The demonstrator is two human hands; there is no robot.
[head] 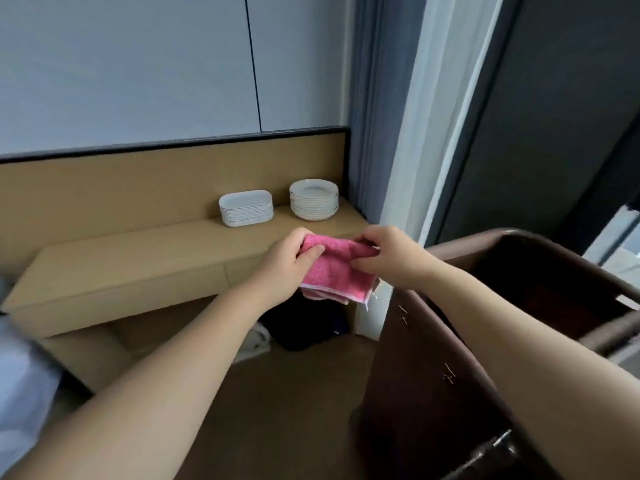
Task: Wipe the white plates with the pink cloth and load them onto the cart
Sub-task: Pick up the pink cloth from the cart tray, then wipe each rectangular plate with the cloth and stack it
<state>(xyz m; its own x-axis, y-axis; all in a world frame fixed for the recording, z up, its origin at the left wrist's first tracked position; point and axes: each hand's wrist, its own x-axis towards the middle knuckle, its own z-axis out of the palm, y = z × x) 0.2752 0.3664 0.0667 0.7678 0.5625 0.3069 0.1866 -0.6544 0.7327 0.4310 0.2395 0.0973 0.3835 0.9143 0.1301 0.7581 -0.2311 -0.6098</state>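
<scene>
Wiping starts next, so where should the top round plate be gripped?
Probably its near rim, from the front: the top round plate lies flat on its stack, rim exposed, wall close behind. Left hand and right hand both hold the pink cloth.

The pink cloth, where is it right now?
Mid-frame in the head view, the pink cloth is pinched between the left hand and right hand, just left of the brown cart.

cloth (pixel 334 268): pink | plates (pixel 313 199): white | cart (pixel 519 306): dark brown
</scene>
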